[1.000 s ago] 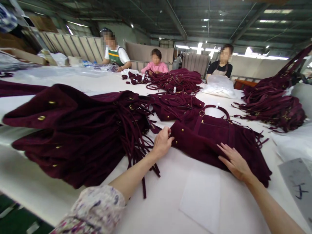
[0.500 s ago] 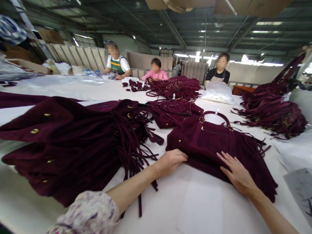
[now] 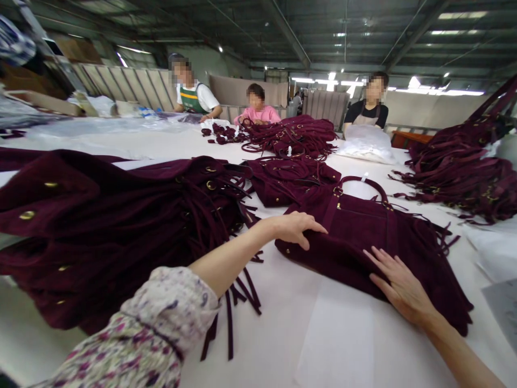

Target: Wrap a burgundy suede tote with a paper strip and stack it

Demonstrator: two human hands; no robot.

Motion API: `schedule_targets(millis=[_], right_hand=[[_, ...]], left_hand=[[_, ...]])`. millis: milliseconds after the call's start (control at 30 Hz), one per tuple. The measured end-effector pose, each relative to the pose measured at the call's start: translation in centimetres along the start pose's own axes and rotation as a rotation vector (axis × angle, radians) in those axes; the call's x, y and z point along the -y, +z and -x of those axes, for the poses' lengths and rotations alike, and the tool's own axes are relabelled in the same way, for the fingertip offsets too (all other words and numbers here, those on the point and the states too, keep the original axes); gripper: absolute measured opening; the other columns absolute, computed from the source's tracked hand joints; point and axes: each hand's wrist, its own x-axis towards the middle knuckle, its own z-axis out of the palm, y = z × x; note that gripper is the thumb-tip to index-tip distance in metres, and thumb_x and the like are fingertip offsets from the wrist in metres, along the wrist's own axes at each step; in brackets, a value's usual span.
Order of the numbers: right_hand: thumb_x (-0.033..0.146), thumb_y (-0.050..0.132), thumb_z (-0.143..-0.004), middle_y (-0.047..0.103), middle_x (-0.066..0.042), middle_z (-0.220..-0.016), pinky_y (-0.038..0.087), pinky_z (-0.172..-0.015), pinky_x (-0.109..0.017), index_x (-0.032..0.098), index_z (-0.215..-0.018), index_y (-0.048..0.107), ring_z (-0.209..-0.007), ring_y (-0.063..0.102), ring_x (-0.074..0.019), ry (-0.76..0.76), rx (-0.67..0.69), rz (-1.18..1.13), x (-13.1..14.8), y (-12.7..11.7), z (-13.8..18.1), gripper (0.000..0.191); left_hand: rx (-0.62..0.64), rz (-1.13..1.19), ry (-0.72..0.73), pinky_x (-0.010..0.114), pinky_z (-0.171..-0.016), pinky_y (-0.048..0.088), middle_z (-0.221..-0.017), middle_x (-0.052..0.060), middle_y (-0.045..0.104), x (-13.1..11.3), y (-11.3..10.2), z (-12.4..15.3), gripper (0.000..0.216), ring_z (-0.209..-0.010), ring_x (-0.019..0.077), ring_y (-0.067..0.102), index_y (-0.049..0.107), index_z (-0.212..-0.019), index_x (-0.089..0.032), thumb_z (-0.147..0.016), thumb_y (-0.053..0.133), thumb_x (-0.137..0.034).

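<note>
A dark burgundy suede handbag (image 3: 363, 231) with fringe and a looped handle lies flat on the white table (image 3: 274, 323) in front of me. My left hand (image 3: 297, 227) reaches across to the bag's near left part, fingers loosely extended and resting on the suede, holding nothing. My right hand (image 3: 399, 285) lies flat on the bag's near edge with its fingers spread.
A large heap of the same burgundy bags (image 3: 113, 226) fills the left. More bags lie behind (image 3: 291, 178), at the far middle (image 3: 294, 137) and at the right (image 3: 464, 167). A white sheet (image 3: 339, 334) lies near me. Three people sit along the far edge.
My left hand has lifted from the table's edge of the bag up onto its left part. The right hand stays flat on the bag. The view has shifted slightly.
</note>
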Motion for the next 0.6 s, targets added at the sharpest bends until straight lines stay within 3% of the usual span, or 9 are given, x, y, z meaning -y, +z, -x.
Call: schedule_targets(millis=[67, 200, 300, 433, 500, 600], right_hand=[[0.047, 0.036, -0.096, 0.030, -0.001, -0.153, 0.028, -0.113, -0.055, 0.036, -0.148, 0.025, -0.141, 0.029, -0.0254, -0.003, -0.002, 0.007, 0.0, 0.0, 0.0, 0.055], [0.048, 0.038, -0.095, 0.031, -0.001, -0.153, 0.028, -0.113, -0.056, 0.037, -0.148, 0.024, -0.140, 0.031, -0.0268, -0.005, -0.011, 0.024, 0.2, 0.0, 0.0, 0.057], [0.047, 0.038, -0.095, 0.031, 0.000, -0.153, 0.028, -0.112, -0.056, 0.038, -0.149, 0.022, -0.140, 0.031, -0.0265, -0.007, -0.009, 0.023, 0.4, -0.1, 0.0, 0.057], [0.046, 0.036, -0.096, 0.031, 0.001, -0.153, 0.028, -0.112, -0.056, 0.038, -0.149, 0.022, -0.141, 0.030, -0.0254, -0.016, -0.005, 0.020, 0.3, -0.1, 0.0, 0.055], [0.045, 0.035, -0.097, 0.031, 0.000, -0.153, 0.028, -0.112, -0.056, 0.037, -0.149, 0.022, -0.141, 0.029, -0.0251, -0.019, -0.011, 0.018, 0.2, -0.1, 0.1, 0.054], [0.044, 0.034, -0.097, 0.031, -0.001, -0.153, 0.028, -0.112, -0.056, 0.035, -0.149, 0.022, -0.141, 0.029, -0.0247, -0.025, -0.016, 0.016, 0.2, -0.1, 0.1, 0.054]], left_hand=[[0.039, -0.022, -0.024, 0.027, -0.077, 0.043, -0.100, 0.002, 0.064, 1.0, -0.1, -0.6, 0.042, -0.094, 0.0216, 0.059, 0.066, -0.111, -0.030, -0.070, 0.072, -0.022], [-0.109, -0.250, -0.244, 0.031, -0.068, 0.042, -0.094, 0.006, 0.063, 0.5, 2.2, -0.8, 0.031, -0.085, 0.0236, 0.060, 0.063, -0.103, -0.022, -0.073, 0.061, -0.013], [-0.177, -0.354, -0.287, 0.032, -0.067, 0.041, -0.092, 0.007, 0.062, -0.8, 3.4, 0.0, 0.029, -0.082, 0.0227, 0.061, 0.060, -0.100, -0.021, -0.075, 0.055, -0.008], [-0.199, -0.422, -0.297, 0.035, -0.076, 0.042, -0.095, 0.010, 0.062, -2.8, 1.6, 0.4, 0.022, -0.094, 0.0265, 0.059, 0.062, -0.095, -0.017, -0.075, 0.057, -0.009], [-0.158, -0.376, -0.249, 0.035, -0.081, 0.042, -0.110, 0.011, 0.061, -3.7, 0.2, -0.2, 0.029, -0.103, 0.0275, 0.057, 0.063, -0.103, -0.017, -0.074, 0.061, -0.015], [0.058, -0.177, -0.100, 0.029, -0.081, 0.043, -0.126, 0.003, 0.058, -4.2, -1.3, -1.6, 0.043, -0.110, 0.0233, 0.056, 0.060, -0.119, -0.028, -0.076, 0.065, -0.032]])
